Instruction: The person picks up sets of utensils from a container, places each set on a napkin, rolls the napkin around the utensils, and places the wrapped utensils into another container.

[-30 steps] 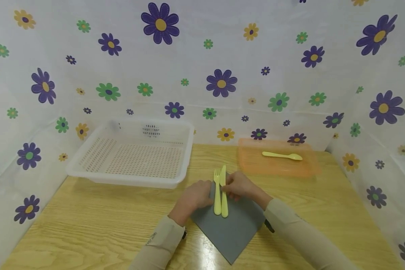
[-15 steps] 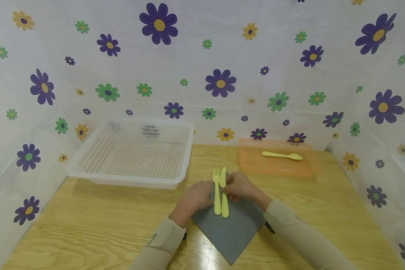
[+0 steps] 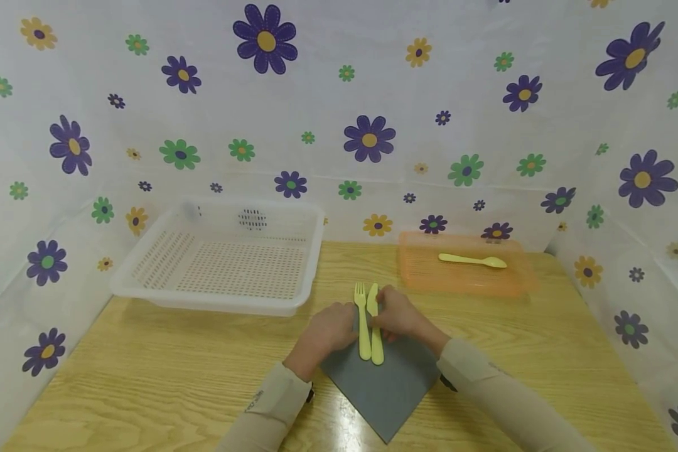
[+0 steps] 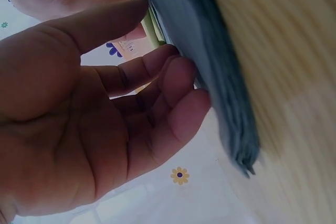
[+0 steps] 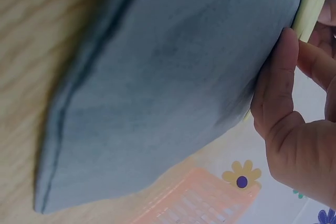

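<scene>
A grey folded cloth napkin lies cornerwise on the table, its stacked layers showing along the edge in the left wrist view. On its far part, a pale yellow fork and a matching knife lie side by side, tips pointing away. My right hand pinches the knife around its middle, partly covering it. At the napkin's left edge rests my left hand, thumb beside the fork and loosely bent fingertips touching the folds.
A yellow spoon lies on an orange translucent tray at the back right. Back left stands a white perforated basket. A flower-patterned sheet hangs behind and along both sides of the wooden table.
The knife has shifted slightly toward me, and the fork's prongs have tilted a little left. My right hand has turned, its fingers closer over the knife. My left hand stays in place.
</scene>
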Demonstrator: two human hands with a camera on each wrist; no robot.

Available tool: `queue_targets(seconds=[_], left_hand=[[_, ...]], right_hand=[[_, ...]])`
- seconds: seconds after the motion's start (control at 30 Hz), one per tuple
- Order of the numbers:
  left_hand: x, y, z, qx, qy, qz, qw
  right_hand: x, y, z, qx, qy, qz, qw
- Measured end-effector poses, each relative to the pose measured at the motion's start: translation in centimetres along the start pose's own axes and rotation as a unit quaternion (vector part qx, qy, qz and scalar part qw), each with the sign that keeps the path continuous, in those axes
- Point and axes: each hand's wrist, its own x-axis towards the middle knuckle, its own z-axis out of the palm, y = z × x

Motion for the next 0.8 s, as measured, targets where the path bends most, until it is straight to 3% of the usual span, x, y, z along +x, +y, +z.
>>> queue_targets(seconds=[0.27,0.53,0.8], left_hand=[[-0.26,0.34,-0.06,-0.004,0.017,0.000,0.9998],[-0.18,0.49,-0.09,0.007,0.014,-0.012,0.9998],[0.21,0.36,0.25,0.008,0.019,-0.004,0.9998]], right_hand=[[-0.06,-0.15,0.38,-0.044,0.006,-0.007,0.9990],[-0.29,-0.45,0.33,-0.048,0.009,-0.001,0.9988],[-0.31,-0.10,0.40,-0.033,0.009,-0.002,0.9994]])
